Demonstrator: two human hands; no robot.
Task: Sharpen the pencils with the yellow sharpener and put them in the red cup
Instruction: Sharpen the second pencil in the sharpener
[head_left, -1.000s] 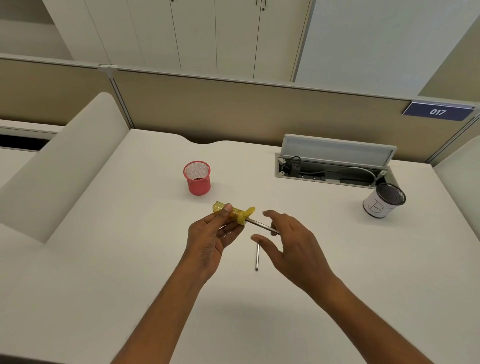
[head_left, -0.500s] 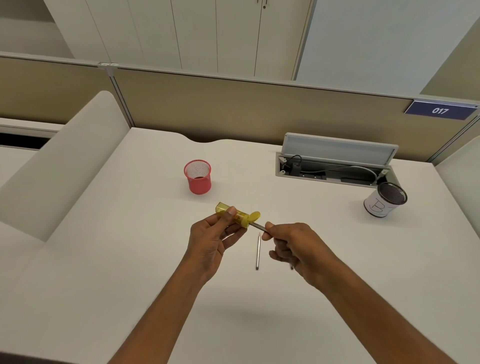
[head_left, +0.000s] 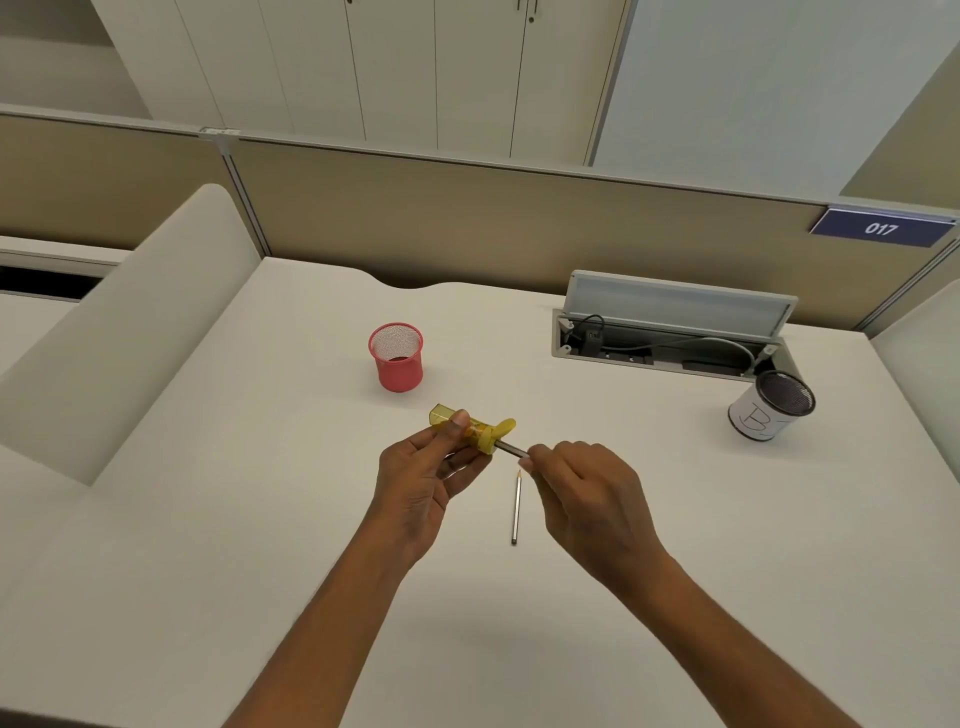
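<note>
Head view showed the left hand clamped on the yellow sharpener, the right hand pinching a pencil seated in its right end, axes aligned; red cup stood beyond.

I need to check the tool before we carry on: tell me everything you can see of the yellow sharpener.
The yellow sharpener is a small see-through yellow plastic tube, lying roughly level above the desk. The left hand grips its body, thumb on top. At its right end sits an opaque yellow head with a flap sticking up. A grey pencil is pushed into that end, held by the right hand. Its contents cannot be made out.
</note>
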